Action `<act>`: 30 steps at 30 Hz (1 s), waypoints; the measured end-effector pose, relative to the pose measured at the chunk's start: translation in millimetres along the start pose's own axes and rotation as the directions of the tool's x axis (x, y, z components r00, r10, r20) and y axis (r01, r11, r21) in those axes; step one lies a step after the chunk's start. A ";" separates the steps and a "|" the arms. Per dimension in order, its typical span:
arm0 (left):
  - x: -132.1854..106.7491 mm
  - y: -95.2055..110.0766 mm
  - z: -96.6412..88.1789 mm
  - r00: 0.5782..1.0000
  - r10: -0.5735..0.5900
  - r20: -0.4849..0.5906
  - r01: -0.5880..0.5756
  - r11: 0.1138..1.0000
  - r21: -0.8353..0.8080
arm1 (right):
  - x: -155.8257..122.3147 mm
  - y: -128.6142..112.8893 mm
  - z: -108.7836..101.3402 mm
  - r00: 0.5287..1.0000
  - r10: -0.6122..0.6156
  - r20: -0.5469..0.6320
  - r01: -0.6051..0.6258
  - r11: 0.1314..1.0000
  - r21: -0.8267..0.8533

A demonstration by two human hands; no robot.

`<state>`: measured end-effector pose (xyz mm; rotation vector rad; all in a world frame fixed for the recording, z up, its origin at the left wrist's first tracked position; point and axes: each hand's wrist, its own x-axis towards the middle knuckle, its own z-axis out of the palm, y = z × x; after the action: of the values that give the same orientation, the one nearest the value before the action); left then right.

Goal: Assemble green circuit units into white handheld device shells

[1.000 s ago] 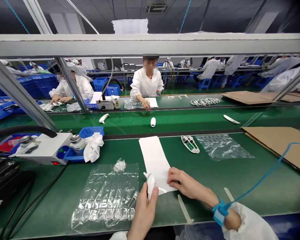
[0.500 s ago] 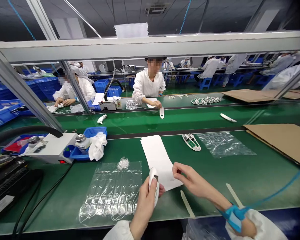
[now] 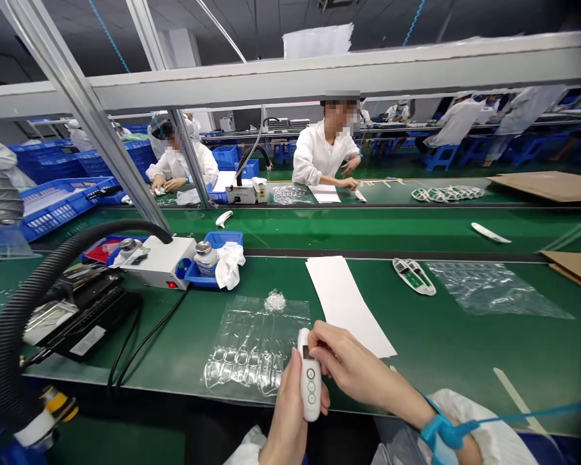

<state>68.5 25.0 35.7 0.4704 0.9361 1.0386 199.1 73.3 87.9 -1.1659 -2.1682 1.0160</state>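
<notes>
My left hand point(image 3: 290, 413) holds a small white device point(image 3: 309, 381) upright, its face with three round buttons and a dark window turned toward me. My right hand point(image 3: 348, 365) touches the device's top end with its fingertips. A blue wrist strap point(image 3: 438, 431) with a blue cord sits on my right wrist. Just beyond the hands lie a white paper sheet point(image 3: 348, 303) and a clear plastic blister sheet point(image 3: 254, 345) on the green table point(image 3: 440, 336).
A white machine point(image 3: 157, 261) with a black hose point(image 3: 39, 284), a blue tray point(image 3: 213, 258) with a bottle and cloth stand at left. An open device half point(image 3: 414, 276) and clear film point(image 3: 494, 287) lie at right. Workers in white sit across the conveyor point(image 3: 368, 226).
The view has swung left. My left hand turned the device so its button face shows. My right hand left the paper sheet and came onto the device's top.
</notes>
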 end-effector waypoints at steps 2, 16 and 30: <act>-1.3 -0.8 -3.7 1.000 -0.008 -0.011 0.007 1.000 -0.007 | 1.8 -1.3 4.1 1.000 0.009 -0.010 -0.009 1.000 0.006; -3.3 -5.7 -5.0 0.999 -0.023 -0.030 0.024 1.000 0.017 | 0.0 -3.6 8.3 0.998 0.061 -0.028 -0.060 0.997 0.045; 3.9 -16.9 -17.5 0.993 0.066 -0.100 -0.042 0.973 0.227 | 1.6 17.2 33.1 0.988 0.127 -0.086 -0.069 0.868 0.491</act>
<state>63.3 19.1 12.3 0.6359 1.1494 1.0192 183.9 68.1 54.2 -1.0612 -1.6340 1.4010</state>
